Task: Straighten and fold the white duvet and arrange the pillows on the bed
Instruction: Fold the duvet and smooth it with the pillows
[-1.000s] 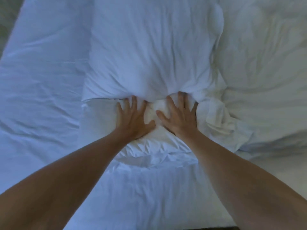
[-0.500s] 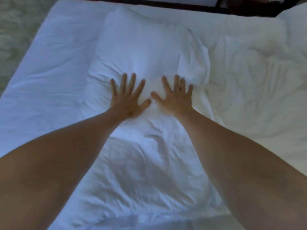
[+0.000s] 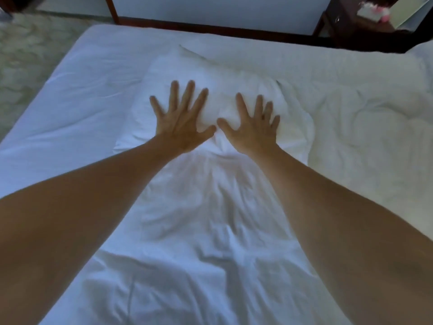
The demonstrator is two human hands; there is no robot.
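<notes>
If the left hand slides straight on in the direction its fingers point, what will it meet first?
Probably only more of the pillow under the left hand; past the pillow's far edge lies the flat sheet, then the dark wooden frame. Depth is uncertain.

One camera sits on my head. It looks forward and down, close over the bed (image 3: 70, 97) and my arms.

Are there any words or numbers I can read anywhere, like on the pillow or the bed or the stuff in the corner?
None: no words, numbers or signs can be read.
The pillow, under the left hand and right hand, is plain white.
The sheet and duvet are plain white too.
The white and pink things on the dark stand in the far corner are too blurred to read.
</notes>
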